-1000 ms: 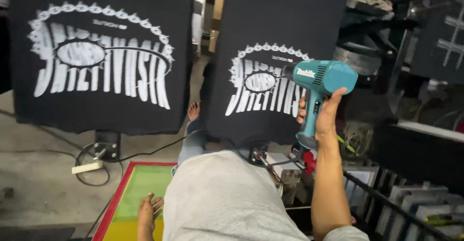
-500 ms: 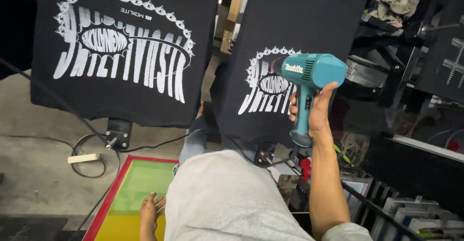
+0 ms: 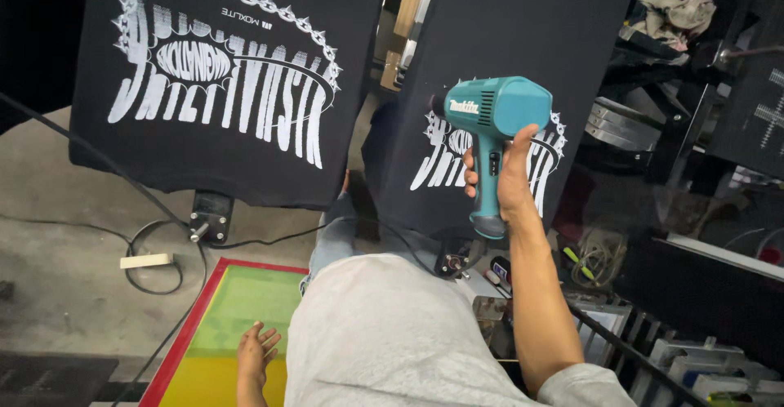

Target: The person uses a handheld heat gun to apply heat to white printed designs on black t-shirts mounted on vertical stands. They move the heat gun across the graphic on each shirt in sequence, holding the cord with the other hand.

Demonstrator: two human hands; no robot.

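Teal heat gun (image 3: 494, 117), pistol-shaped with a dark nozzle, held upright in the right hand (image 3: 508, 180), fingers wrapped tight around the grip, thumb up along the back. Nozzle pointed at the white print on the right black shirt (image 3: 523, 40), which was stretched flat on its board, the gun near the cloth but not touching. White print on that shirt partly hidden behind the gun, so not possible to tell if dry. Seemed in the middle of the drying: print already laid on both shirts, heat now on the right one. Left black shirt (image 3: 229, 97) beside it, with a full, sharp white design, no tool near. Left hand (image 3: 257, 350) lower down, fingers spread loosely, resting at the edge of the red-framed screen (image 3: 237, 325) with green and yellow mesh. Grey concrete floor (image 3: 57, 211) with dark cables below.
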